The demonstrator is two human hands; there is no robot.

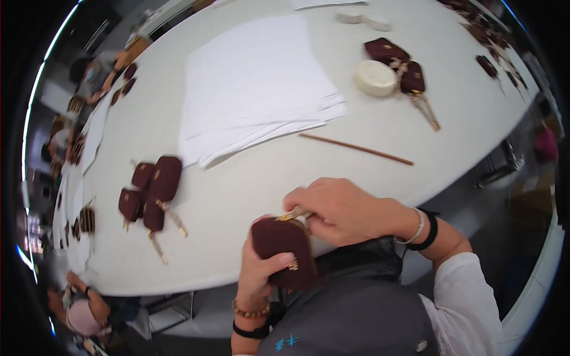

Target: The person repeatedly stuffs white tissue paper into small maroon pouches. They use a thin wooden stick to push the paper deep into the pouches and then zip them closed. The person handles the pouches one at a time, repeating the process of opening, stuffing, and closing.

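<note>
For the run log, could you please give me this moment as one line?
left hand: holds maroon pouch | right hand: pinches its gold zipper pull | table: paper stack, wooden stick, more pouches

A bead bracelet and black band sit just below the left hand (pixel 261 270); beside the right hand (pixel 341 210), white and black bands, white sleeve, grey vest

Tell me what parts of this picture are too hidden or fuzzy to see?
Head view:
- Inside of the maroon pouch: closed off by its own sides and the left hand.
- Zipper pull: covered by the right hand fingers.
- Small dark items at the table's far right: too small, bent by the rim.
- People at the left edge: blurred, cut off.
</note>
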